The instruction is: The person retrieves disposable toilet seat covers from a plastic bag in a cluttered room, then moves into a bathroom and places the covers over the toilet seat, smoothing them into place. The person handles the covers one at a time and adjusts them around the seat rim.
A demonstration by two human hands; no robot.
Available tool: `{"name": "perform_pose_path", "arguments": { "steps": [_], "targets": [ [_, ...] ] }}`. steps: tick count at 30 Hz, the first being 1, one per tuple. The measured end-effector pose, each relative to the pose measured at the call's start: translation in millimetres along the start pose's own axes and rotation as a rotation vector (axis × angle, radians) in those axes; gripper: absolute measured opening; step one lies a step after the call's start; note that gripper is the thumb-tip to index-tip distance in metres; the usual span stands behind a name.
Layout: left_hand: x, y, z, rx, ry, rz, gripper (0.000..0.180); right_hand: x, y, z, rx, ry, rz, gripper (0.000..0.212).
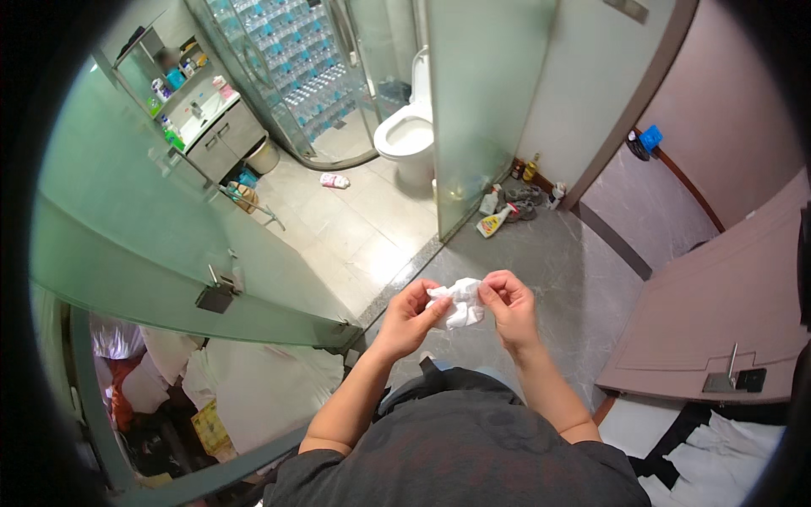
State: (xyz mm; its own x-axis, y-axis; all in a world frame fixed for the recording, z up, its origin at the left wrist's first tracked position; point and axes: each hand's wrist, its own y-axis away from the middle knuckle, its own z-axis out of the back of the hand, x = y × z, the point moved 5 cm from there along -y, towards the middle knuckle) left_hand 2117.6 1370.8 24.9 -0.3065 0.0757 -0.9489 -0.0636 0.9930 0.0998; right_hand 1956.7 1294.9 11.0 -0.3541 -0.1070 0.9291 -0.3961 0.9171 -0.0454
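Note:
A crumpled white tissue (461, 306) is held up between my two hands, in front of my body and above the grey floor. My left hand (409, 318) pinches its left side between thumb and fingers. At the tissue's upper right edge, the thumb and forefinger of my right hand (510, 308) close on it. Folds hide whether anything lies inside the tissue.
An open frosted glass door (169, 245) stands at left, a glass panel (481, 101) ahead. Beyond are a toilet (405, 135), a sink cabinet (226, 139) and stacked bottles (308, 76). A spray bottle (495, 220) lies near the panel; a wooden door (710, 321) is at right.

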Motion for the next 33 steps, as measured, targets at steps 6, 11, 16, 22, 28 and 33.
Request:
{"name": "perform_pose_path", "arguments": {
  "steps": [6,11,16,22,28,33],
  "targets": [
    [-23.5,-25.3,93.9,-0.151,0.067,-0.028,0.019,24.0,-62.4,-93.8,0.145,0.697,0.632,0.016],
    [-37.3,-66.2,149.0,-0.187,0.157,-0.051,0.027,-32.3,-140.6,-136.6,0.473,0.612,0.204,0.023],
    [-62.8,-136.0,209.9,-0.259,0.123,-0.133,0.032,-85.9,-232.8,-156.1,0.456,0.466,0.250,0.017],
    [-97.2,-253.2,282.5,-0.496,-0.750,-0.241,0.026,-116.7,-371.7,-187.2,0.289,0.412,0.158,0.019],
    [-141.0,-354.2,336.8,-0.524,-1.163,-0.162,0.018,-99.6,-510.6,-209.7,0.265,0.673,0.397,0.021],
    [-156.8,-395.2,380.3,-0.490,-0.883,-0.361,0.010,-138.7,-570.7,-222.9,0.352,0.815,0.223,0.015]
  ]
}}
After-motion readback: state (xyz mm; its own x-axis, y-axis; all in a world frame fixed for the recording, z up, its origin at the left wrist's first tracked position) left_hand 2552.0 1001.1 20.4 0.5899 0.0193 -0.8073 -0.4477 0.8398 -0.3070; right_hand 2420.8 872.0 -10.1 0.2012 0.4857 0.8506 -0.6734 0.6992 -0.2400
